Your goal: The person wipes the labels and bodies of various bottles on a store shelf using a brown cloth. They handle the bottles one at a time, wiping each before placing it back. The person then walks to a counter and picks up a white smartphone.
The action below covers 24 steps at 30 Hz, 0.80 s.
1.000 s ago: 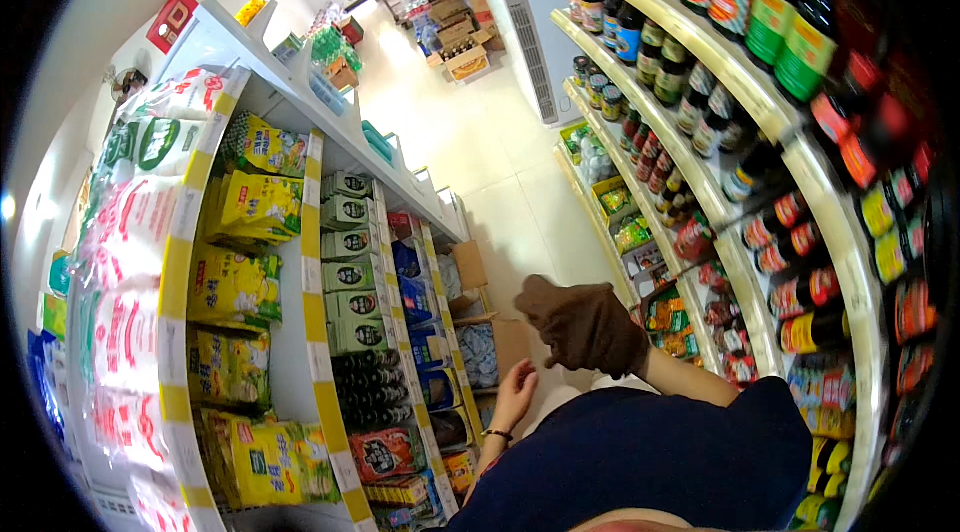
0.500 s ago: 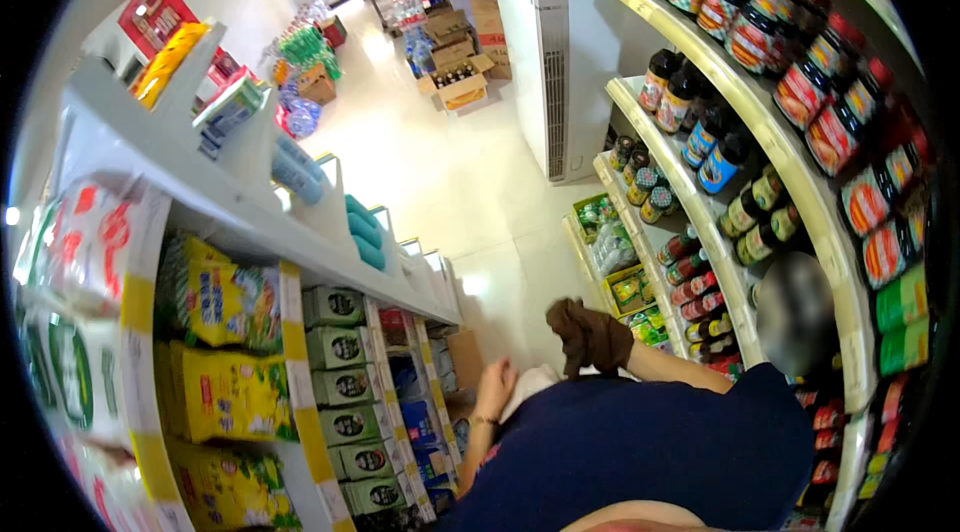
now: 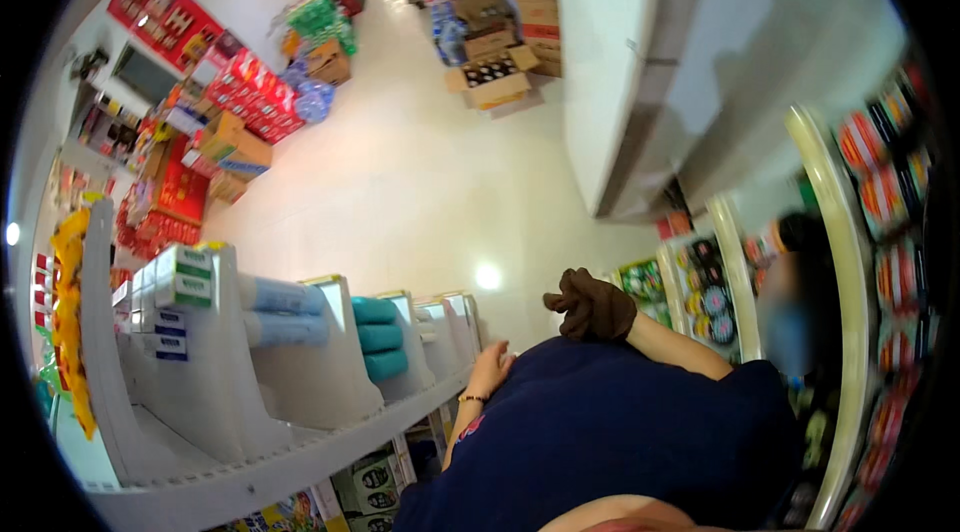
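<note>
My left hand (image 3: 490, 370) hangs low beside my body, near the inner end of the white shelf unit (image 3: 250, 480). Its fingers are loosely apart and hold nothing I can see; a dark beaded bracelet circles the wrist. At the end of my right arm, in front of my navy shirt, is a bunched brown cloth (image 3: 592, 306). It covers my right hand, whose fingers are hidden under its folds. Neither hand touches the goods on the shelves.
Shelves with teal packs (image 3: 378, 337), blue rolls (image 3: 285, 310) and small boxes (image 3: 183, 277) stand at left. Jars and bottles (image 3: 705, 287) line the right. A tall white cabinet (image 3: 610, 82) stands ahead. An open carton of bottles (image 3: 492, 77) sits on the floor (image 3: 400, 172).
I have moved forward along the aisle: the left shelf's end and the white cabinet are closer, and red cartons show at left. The brown cloth stays at my right hand.
</note>
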Motion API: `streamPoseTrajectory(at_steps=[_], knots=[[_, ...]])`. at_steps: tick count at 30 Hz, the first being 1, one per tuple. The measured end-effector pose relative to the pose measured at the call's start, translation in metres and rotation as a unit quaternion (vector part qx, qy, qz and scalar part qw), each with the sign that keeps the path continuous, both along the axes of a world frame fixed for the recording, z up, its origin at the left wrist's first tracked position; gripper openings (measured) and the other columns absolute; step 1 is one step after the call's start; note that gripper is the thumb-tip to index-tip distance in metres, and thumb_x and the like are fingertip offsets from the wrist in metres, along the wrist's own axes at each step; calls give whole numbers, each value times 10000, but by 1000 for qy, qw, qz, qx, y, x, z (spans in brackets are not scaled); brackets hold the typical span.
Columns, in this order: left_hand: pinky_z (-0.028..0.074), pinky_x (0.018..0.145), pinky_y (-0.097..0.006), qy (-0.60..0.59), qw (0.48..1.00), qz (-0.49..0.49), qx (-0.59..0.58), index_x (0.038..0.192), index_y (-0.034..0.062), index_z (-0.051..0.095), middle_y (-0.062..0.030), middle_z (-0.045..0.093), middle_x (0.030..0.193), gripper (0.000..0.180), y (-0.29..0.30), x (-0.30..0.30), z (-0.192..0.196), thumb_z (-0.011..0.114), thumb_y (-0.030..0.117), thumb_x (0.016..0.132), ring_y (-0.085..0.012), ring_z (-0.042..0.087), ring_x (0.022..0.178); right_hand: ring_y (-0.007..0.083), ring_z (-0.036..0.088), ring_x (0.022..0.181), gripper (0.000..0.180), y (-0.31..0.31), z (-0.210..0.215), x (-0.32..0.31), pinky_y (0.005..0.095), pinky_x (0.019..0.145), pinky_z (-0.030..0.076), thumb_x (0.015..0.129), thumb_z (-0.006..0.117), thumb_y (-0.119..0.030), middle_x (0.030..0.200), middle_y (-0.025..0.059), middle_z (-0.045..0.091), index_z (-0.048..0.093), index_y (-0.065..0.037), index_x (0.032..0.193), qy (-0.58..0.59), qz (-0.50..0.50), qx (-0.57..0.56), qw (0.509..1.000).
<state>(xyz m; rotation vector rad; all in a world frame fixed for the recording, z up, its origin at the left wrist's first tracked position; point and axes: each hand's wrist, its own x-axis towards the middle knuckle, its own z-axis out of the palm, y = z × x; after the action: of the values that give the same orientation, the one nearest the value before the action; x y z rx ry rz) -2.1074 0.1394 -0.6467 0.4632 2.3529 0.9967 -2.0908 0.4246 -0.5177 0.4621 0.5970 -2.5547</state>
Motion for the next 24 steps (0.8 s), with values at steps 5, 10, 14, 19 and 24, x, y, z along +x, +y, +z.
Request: streamPoseTrajectory(at_steps=[5, 10, 14, 19, 24], knots=[[462, 824, -406, -32, 997, 34, -54, 1132, 13, 547, -215, 608, 1009, 357, 30, -95, 29, 543, 238, 854, -358, 576, 949, 74, 258, 548, 232, 24, -34, -164, 240, 488, 266, 883, 451, -468, 776, -129, 393, 462, -264, 773, -9, 217, -52, 975], [456, 817, -436, -6, 1000, 20, -22, 1123, 34, 545, -226, 600, 996, 328, 80, -215, -1, 525, 222, 855, -377, 570, 942, 97, 277, 492, 504, 16, 15, -296, 241, 413, 240, 895, 311, -599, 903, 9, 529, 446, -123, 801, 6, 233, 175, 956], [460, 812, -445, 8, 1000, -1, -9, 1139, 40, 531, -232, 589, 985, 334, 95, -336, -17, 527, 212, 852, -376, 568, 940, 90, 345, 534, 615, 31, 24, -399, 209, 405, 244, 891, 303, -384, 657, 21, 405, 511, 176, 1033, -50, 262, 83, 960], [467, 801, -443, 73, 996, 23, -37, 1151, 56, 524, -201, 587, 1009, 343, 86, -509, 17, 538, 213, 846, -364, 567, 944, 253, 538, 535, 424, 68, -3, -526, 275, 461, 435, 924, 336, -361, 724, 152, 603, 508, 5, 1049, 73, 124, 402, 904], [458, 824, -435, 120, 992, 47, -14, 1152, 45, 518, -193, 584, 1031, 345, 90, -647, 65, 534, 215, 852, -362, 558, 957, 240, 466, 513, 344, 62, 19, -668, 298, 414, 386, 911, 362, -424, 652, 82, 477, 427, -88, 879, -64, 82, 43, 994]])
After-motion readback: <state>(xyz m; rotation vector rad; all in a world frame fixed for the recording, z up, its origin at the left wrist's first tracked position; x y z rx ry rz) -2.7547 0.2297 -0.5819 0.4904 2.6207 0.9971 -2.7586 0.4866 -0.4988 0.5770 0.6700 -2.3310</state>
